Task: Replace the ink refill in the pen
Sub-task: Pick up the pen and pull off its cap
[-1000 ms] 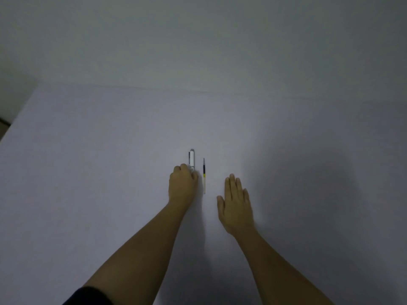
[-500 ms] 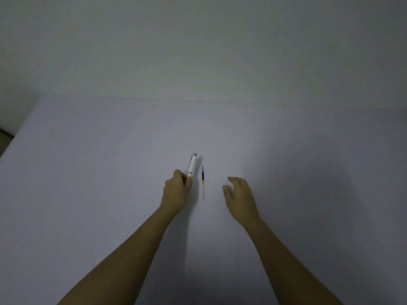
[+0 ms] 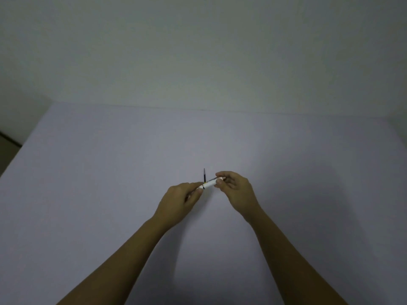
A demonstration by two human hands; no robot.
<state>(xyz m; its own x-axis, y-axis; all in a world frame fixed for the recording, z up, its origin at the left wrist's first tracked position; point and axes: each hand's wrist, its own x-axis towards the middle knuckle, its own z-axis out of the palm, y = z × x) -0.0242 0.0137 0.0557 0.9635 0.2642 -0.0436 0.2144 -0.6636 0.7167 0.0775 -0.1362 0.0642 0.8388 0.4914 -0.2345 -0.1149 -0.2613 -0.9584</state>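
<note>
above the middle of the pale table (image 3: 110,172), both hands grip one white pen (image 3: 210,183) lying crosswise. left hand (image 3: 179,200) pinches its left end between closed fingertips; right hand (image 3: 236,190) pinches its right end likewise. spare refill (image 3: 204,174) lies on the table just beyond, partly hidden by the pen.

Both bare forearms reach forward and converge. The left hand (image 3: 178,202) is curled, its fingers (image 3: 196,187) pinched closed around something held between the two hands. The right hand (image 3: 236,191) mirrors it, fingers (image 3: 222,173) bent and closed just beside the left fingers, wrist angled inward
</note>
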